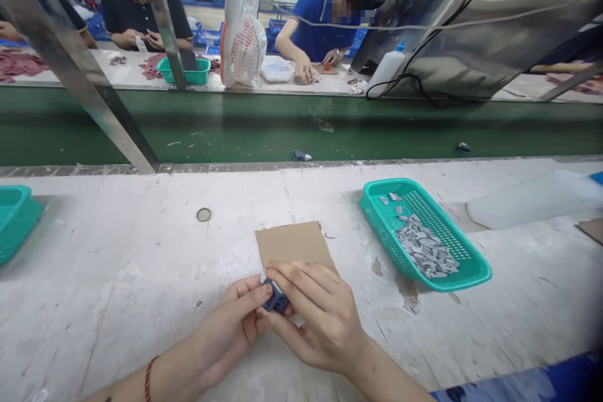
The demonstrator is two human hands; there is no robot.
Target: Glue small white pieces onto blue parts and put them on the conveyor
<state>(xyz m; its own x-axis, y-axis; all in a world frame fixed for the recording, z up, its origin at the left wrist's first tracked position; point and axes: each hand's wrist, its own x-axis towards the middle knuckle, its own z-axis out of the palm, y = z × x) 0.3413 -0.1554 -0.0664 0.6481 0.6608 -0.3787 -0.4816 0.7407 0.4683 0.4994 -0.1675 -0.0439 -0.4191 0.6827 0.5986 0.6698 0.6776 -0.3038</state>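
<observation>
A small dark-blue moulded piece (276, 301) with a pale part at its upper edge sits between the person's two hands, just above the worktop (141, 301) and at the near edge of a brown cardboard sheet (292, 242). The left hand (238, 314) pinches it, thumb on its face and fingers behind; the right hand (325, 317) closes over its upper right side with bent fingers, its thumb low beside the piece. The fingers hide much of its shape.

By its size against the fingers, it should be very light. Its material looks like plastic or firm rubber, so it probably gives little and is unlikely to break; the pale part may be thinner and more easily bent. The dark sides seem the safest place to pinch, with fingertips rather than a full palm. Whether its surface is slippery cannot be told.

To the right, a green perforated basket (445, 229) holds a heap of small grey-white pieces (426, 248), mostly at its near end, with a few loose ones farther up. Beside it, a translucent bottle (532, 198) lies on its side. Another green basket (21, 220) is cut off at the left edge, its contents out of sight. Across the green strip, a white tray (277, 78) contains tiny pale-blue bits.
</observation>
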